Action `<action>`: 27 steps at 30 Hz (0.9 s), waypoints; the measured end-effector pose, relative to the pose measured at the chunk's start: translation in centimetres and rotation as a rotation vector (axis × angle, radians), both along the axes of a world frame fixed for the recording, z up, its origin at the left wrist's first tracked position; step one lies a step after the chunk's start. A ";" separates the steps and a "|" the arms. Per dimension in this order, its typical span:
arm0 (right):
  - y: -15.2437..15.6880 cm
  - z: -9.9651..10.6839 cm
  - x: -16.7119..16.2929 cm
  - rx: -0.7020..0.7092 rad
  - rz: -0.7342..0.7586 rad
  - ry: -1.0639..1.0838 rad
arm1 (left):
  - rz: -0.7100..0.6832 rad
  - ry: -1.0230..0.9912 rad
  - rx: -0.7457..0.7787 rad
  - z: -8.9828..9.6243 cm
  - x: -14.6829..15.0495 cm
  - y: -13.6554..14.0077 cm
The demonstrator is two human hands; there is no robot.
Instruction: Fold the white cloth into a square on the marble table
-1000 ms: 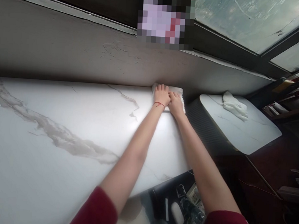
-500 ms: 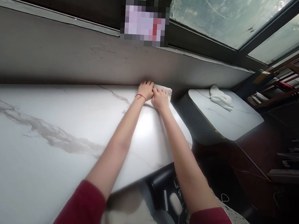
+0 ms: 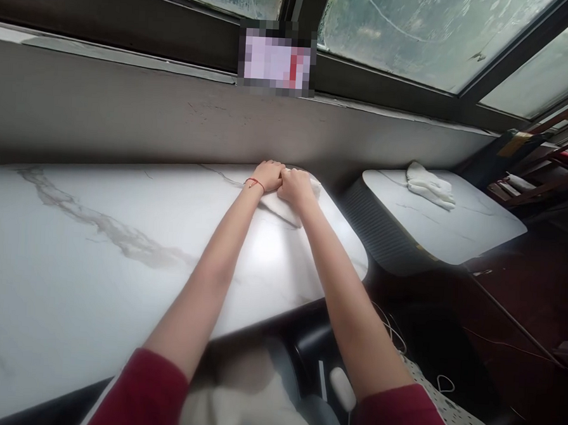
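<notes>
A folded white cloth (image 3: 281, 212) lies on the white marble-patterned table (image 3: 98, 304), by the far edge near the rounded right corner. My left hand (image 3: 267, 175), a red string bracelet at its wrist, bears down on the cloth's left part with fingers bent over it. Right beside it, touching, my right hand (image 3: 295, 188) is closed on the cloth with curled fingers. Part of the cloth shows below the hands and a bit to the right; what lies under the palms is hidden.
To the right stands a second marble-patterned table (image 3: 458, 234) bearing a crumpled white cloth (image 3: 431, 185). A grey wall (image 3: 141, 110) with windows above runs along the far edge. Shelves (image 3: 553, 169) stand at far right. A white mouse-shaped object (image 3: 343, 388) shows below my right arm.
Both hands and the cloth have slid slightly left and nearer to me along the table. More of the cloth now shows below my hands. The view has shifted a little.
</notes>
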State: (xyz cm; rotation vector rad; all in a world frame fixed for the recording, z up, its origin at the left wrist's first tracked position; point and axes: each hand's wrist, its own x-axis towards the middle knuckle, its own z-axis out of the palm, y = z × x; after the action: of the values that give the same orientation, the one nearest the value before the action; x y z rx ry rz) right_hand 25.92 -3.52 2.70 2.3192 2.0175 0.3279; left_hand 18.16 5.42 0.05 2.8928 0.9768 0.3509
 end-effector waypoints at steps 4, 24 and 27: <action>-2.3 0.3 -1.1 -0.043 0.071 -0.042 | -0.048 0.037 -0.004 1.0 -2.0 -1.6; -16.3 -2.8 -7.6 0.055 0.395 -0.113 | -0.199 -0.033 -0.029 -0.1 -12.1 -15.3; -14.8 -2.7 -8.2 0.019 0.365 -0.089 | -0.151 -0.038 -0.015 -0.2 -12.7 -14.1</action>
State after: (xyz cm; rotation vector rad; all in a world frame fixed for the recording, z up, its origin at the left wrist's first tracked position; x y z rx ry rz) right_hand 17.70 -18.33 0.04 1.8963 2.3926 0.4580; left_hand 5.51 -8.72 -0.13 2.9112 0.7471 0.3841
